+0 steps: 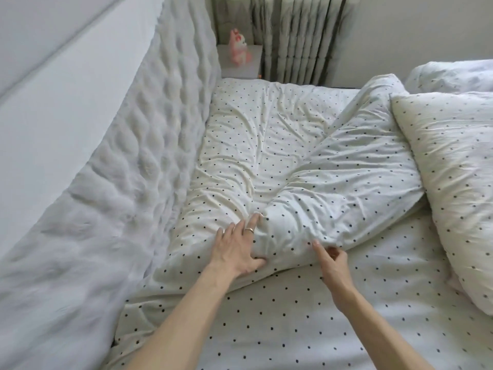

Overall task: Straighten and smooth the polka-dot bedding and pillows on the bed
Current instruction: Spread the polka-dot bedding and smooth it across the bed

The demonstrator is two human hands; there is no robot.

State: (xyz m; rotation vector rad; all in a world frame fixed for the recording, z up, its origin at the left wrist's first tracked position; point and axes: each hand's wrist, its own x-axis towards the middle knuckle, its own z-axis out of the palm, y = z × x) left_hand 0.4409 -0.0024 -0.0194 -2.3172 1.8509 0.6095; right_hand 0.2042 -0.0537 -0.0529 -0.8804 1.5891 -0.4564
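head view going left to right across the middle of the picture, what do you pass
white wall -> fluffy tufted headboard -> flat polka-dot pillow -> slanted polka-dot pillow -> plump polka-dot pillow at the right edge

Wall: plain and pale (413, 28).
Headboard: pale, deeply tufted padding (149, 145) along the left.
Curtain: pleated, light with dark folds (298, 36), at the far side.
Nightstand: small, white (240, 68), between headboard and curtain, with a pink plush toy (239, 46) on top.
Light: soft, even daylight.
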